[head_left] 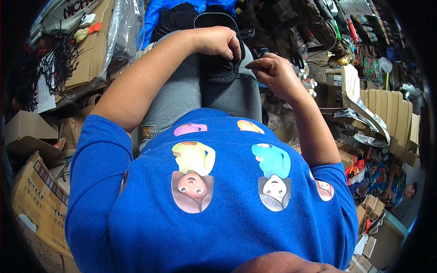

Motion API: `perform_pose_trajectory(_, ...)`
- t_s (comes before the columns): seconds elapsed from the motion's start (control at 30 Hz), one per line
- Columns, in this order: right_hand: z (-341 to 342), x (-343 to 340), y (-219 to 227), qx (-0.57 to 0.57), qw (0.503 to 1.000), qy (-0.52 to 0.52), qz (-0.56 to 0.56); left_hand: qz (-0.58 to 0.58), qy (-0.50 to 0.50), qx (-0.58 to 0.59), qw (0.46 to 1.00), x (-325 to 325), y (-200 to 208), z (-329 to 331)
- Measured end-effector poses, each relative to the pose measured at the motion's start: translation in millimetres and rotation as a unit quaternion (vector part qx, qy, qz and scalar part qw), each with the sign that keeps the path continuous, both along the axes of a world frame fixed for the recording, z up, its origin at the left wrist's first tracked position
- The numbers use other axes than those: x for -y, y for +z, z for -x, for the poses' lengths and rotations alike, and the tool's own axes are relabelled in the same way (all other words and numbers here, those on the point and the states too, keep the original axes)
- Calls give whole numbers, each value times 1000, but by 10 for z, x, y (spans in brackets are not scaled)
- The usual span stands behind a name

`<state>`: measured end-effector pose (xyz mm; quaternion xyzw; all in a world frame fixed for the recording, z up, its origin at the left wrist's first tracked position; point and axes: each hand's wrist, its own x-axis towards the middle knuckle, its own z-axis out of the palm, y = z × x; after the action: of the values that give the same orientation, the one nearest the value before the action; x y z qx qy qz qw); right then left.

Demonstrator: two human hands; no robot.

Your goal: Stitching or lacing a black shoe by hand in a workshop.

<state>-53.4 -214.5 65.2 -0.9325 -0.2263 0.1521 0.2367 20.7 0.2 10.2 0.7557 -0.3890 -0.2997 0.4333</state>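
Fingers of the left hand [221,42] pinch the dark fabric piece [217,68] lying lengthwise on the lap; right hand [273,69], fingertips pinched together, hovers just beside its right edge.

Brown cardboard boxes [38,195] stacked left; flattened tan cartons [393,118] stand right.

Black padded piece [221,68] — across grey lap

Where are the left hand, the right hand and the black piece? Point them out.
left hand [221,42], head view, on the knuckles.
right hand [273,68], head view, on the back of the hand.
black piece [222,73], head view, on its lower curved edge.
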Motion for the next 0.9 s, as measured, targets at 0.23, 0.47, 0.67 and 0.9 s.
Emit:
perform_pose_trajectory(0.23,-45,71,-181,-155,975,-92,-129,2,-3,4,1000,28,-48,-25)
perform_pose_trajectory(0.47,-124,-143,101,-33,998,35,49,30,6,15,999,23,-67,11)
perform_pose_trajectory(0.67,-120,119,-186,-131,989,-19,-60,33,5,53,998,54,-113,40)
perform_pose_trajectory(0.9,-128,262,-333,-282,938,-94,-181,24,5,99,995,31,-59,68)
